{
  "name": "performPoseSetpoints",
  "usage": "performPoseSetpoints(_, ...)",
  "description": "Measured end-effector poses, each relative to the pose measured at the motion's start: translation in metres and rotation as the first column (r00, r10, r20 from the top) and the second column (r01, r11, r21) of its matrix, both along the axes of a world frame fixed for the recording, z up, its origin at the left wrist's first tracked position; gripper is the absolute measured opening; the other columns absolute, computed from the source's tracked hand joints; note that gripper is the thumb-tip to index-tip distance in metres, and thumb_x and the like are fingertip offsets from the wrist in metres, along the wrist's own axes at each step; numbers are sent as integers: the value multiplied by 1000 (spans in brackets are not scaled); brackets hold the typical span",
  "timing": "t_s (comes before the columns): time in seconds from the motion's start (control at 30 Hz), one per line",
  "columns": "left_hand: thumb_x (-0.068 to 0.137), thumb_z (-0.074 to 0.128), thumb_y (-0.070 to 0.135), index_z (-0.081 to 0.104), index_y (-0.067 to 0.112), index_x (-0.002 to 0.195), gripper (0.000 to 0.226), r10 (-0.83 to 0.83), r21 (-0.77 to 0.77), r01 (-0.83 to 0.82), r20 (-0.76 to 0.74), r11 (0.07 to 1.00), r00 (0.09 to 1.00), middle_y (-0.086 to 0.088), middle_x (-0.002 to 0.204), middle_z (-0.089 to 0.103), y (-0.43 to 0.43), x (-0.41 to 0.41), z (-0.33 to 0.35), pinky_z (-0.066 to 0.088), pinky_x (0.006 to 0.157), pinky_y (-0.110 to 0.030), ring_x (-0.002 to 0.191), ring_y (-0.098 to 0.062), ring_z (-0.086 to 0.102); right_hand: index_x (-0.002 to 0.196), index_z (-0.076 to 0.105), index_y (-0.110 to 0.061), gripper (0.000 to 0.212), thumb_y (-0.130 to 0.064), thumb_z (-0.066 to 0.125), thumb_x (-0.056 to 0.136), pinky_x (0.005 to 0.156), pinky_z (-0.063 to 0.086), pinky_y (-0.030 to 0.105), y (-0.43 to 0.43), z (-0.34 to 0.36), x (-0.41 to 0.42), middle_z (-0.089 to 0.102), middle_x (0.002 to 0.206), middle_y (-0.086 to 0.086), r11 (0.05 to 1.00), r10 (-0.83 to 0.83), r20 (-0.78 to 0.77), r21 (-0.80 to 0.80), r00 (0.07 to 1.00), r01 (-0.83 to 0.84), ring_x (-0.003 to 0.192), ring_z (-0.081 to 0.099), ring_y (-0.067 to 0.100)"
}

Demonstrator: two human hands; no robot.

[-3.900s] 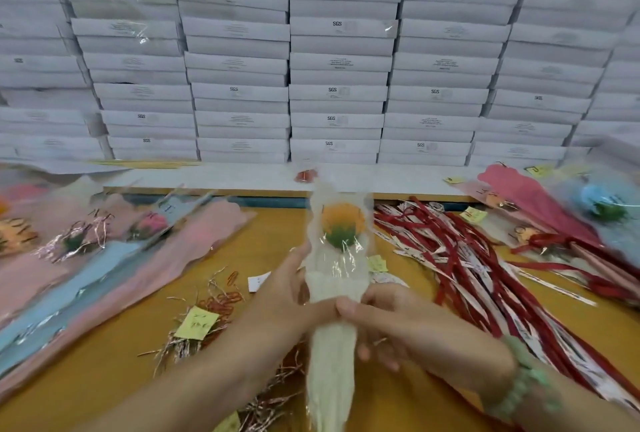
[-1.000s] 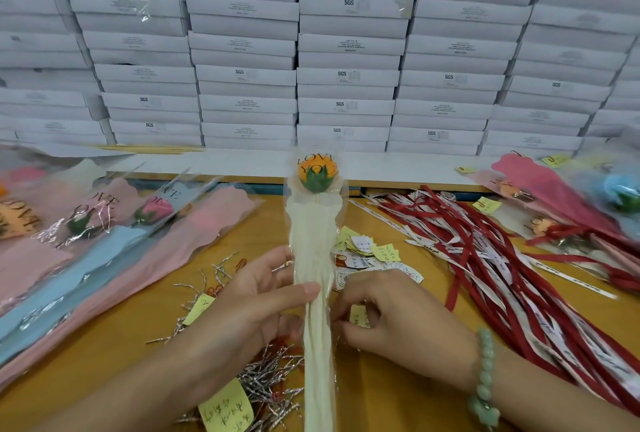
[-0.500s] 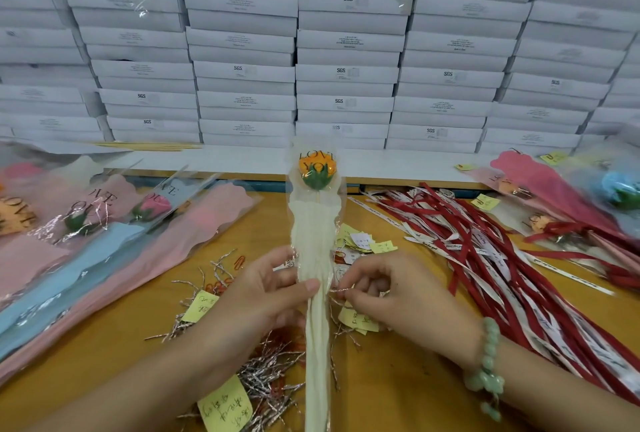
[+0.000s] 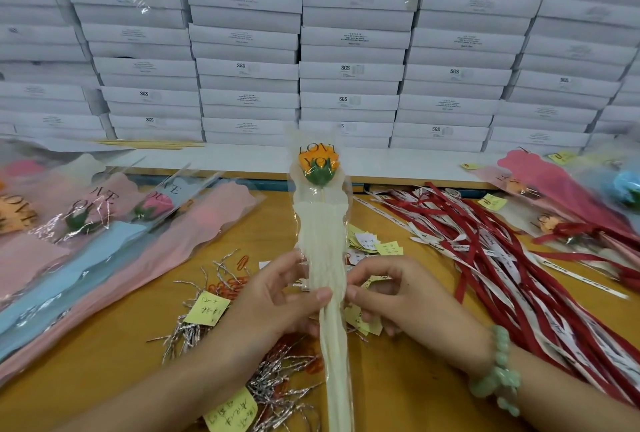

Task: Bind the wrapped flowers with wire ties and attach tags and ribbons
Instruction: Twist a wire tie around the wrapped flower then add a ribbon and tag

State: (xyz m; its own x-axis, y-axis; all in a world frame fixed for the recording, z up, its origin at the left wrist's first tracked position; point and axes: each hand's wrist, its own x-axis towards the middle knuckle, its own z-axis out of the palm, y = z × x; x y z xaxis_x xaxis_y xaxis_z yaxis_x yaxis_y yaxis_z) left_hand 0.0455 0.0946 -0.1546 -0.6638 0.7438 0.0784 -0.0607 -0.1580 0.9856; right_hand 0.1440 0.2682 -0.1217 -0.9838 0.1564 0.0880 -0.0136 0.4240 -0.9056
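CHANGE: thin silver wire tie [image 4: 300, 284], earlier pinched right of the wrap, now pokes out at its left edge | THING: cream paper-and-cellophane wrapped orange flower [image 4: 322, 231], upright at frame centre, gripped by left hand [image 4: 277, 296] | right hand [image 4: 391, 296]: fingers curled at wrap's right edge, hold unclear | ROOM: bare yellow tabletop [image 4: 415, 379] lower centre-right, long red ribbons [image 4: 502, 258] crowding right.

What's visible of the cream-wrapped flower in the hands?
The cream-wrapped flower is one orange bloom with green sepals in a long cream paper cone under clear film printed LOVE YOU. Held upright, bloom on top, tail leaving the bottom of frame. The left hand grips its narrowed middle, thumb across the front; the right hand meets its right edge with curled fingers. A silver wire end pokes out on the left there.
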Motion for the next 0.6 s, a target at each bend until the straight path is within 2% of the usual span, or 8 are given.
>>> performPoseSetpoints(0.07,74,78,19,65,20,121,49,7,-10,-8,-14,1000,1000,-5,117,70,0,0,-1,61,73,-37,97,-30,71,92,70,1,10,-8,66,90,40,39,13,-1,1,1,60,56,-11,999,6,-6,-46,1000,-7,44,54,-2)
performPoseSetpoints(0.13,74,76,17,65,12,118,45,39,-29,-40,-39,999,998,-12,112,70,0,0,-1,60,71,-33,92,-30,72,91,71,1,10,-8,67,88,42,41,14,-1,0,1,62,59,-3,998,19,-6,-58,1000,-20,49,56,0)
performPoseSetpoints(0.2,71,77,16,74,11,100,30,83,-26,-86,-76,996,994,-13,96,71,1,-1,-1,59,64,-28,79,-26,73,87,72,-2,8,-9,69,88,44,43,17,-2,-1,1,63,61,0,999,22,-18,-39,1000,-23,53,57,3)
performPoseSetpoints(0.3,61,79,17,77,18,76,15,136,-7,-138,-102,990,985,0,70,66,2,0,2,55,54,-21,61,-14,69,81,72,-9,8,-10,69,88,45,43,18,-4,-3,1,63,62,-3,999,-1,-62,36,998,3,56,59,4)
performPoseSetpoints(0.4,56,82,22,76,20,74,19,180,-30,-185,-124,982,976,0,66,67,0,-1,4,54,51,-21,55,-15,67,80,72,-13,9,-12,69,88,50,43,12,-5,-3,1,67,71,-1,994,-10,-108,106,994,22,62,61,9)
performPoseSetpoints(0.5,57,82,30,74,28,75,20,194,-75,-213,-202,974,960,-2,64,70,-2,0,6,50,48,-19,48,-15,63,80,72,-15,8,-14,69,87,55,43,12,-6,-4,1,67,72,-4,983,-4,-138,183,990,30,64,61,12)
performPoseSetpoints(0.6,57,82,31,74,30,75,19,208,-87,-229,-202,969,957,-1,69,71,-3,-1,6,51,50,-19,52,-16,65,81,73,-14,7,-14,70,87,58,43,12,-5,-3,2,68,74,-2,977,13,-136,212,991,17,65,61,14)
